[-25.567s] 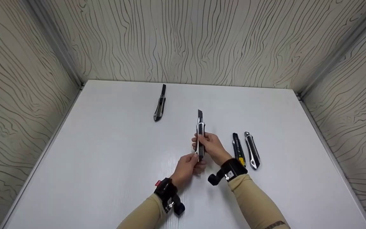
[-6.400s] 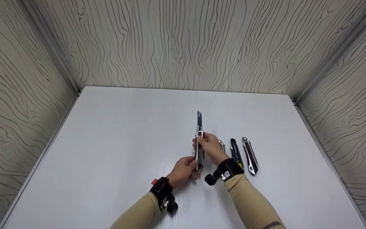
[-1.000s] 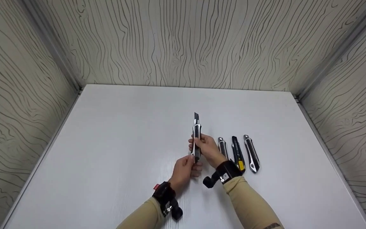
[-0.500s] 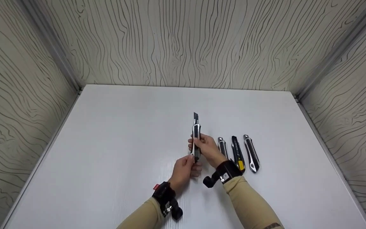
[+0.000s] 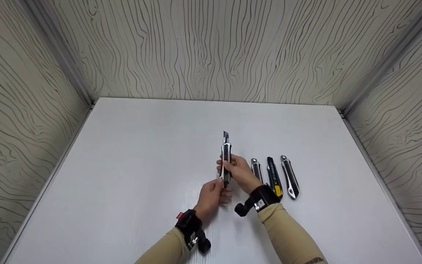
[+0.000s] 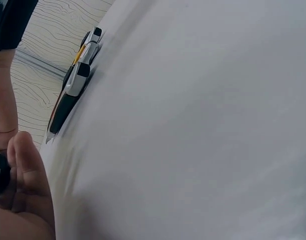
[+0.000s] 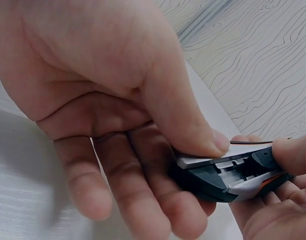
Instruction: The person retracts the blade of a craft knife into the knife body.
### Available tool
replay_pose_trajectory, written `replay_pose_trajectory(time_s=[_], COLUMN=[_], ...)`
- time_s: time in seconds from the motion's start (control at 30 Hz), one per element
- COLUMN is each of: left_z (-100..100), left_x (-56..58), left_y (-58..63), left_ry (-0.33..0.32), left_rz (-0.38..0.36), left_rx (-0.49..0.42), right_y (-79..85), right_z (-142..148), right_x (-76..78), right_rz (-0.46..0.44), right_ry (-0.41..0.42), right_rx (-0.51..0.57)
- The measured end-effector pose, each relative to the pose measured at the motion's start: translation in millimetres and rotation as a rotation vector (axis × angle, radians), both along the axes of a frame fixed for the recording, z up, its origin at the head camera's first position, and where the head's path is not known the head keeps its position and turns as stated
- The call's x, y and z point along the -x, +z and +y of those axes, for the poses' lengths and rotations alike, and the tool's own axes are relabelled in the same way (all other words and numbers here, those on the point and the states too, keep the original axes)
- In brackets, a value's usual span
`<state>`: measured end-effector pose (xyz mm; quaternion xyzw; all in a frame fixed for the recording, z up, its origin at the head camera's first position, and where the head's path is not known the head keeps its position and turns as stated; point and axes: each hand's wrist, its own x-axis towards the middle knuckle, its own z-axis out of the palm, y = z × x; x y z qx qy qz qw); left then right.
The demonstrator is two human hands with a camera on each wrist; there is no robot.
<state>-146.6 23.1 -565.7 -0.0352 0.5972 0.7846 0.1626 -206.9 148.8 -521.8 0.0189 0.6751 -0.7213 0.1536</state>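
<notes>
A silver and black utility knife (image 5: 226,150) is held pointing away over the middle of the table, a short length of blade (image 5: 225,137) showing at its tip. My right hand (image 5: 242,172) grips the handle with the thumb on its upper face. Lower down, my left hand (image 5: 211,193) pinches the butt end between thumb and fingers. In the right wrist view, the left thumb and fingers pinch the handle's end (image 7: 207,177). Beside the right hand lie three utility knives: a silver one (image 5: 256,168) partly hidden by the forearm, a black and yellow one (image 5: 274,176) and another silver one (image 5: 289,178).
The white table (image 5: 130,154) extends on all sides of the hands. Patterned panels (image 5: 203,47) rise behind it and at both sides. In the left wrist view the resting knives (image 6: 75,85) lie close together.
Since 6.4 seconds ago the held knife's blade has drawn back into the handle, slightly further in the last half second. Since 25.6 seconds ago, a silver knife has joined the row and the far knife is gone.
</notes>
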Motion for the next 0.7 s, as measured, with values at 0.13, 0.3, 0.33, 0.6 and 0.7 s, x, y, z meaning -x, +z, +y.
replay_pose_trajectory(time_s=[0.13, 0.3, 0.33, 0.6, 0.7], left_z=[0.2, -0.9, -1.2, -1.7, -2.5], left_x=[-0.4, -1.4, -1.8, -6.3, -6.3], left_y=[0.3, -0.1, -0.2, 0.7, 1.0], left_ry=[0.011, 0.004, 0.001, -0.037, -0.042], left_rz=[-0.001, -0.008, -0.007, -0.009, 0.009], left_rx=[-0.014, -0.018, -0.02, -0.011, -0.017], right_y=[0.0, -0.6, -0.7, 1.9, 1.6], right_z=[0.1, 0.0, 0.0, 0.7, 0.8], right_x=[0.5, 0.7, 0.8, 1.9, 1.3], right_rz=[0.007, -0.011, -0.013, 0.004, 0.0], right_ry=[0.024, 0.032, 0.031, 0.025, 0.024], right_rx=[-0.008, 0.002, 0.01, 0.018, 0.013])
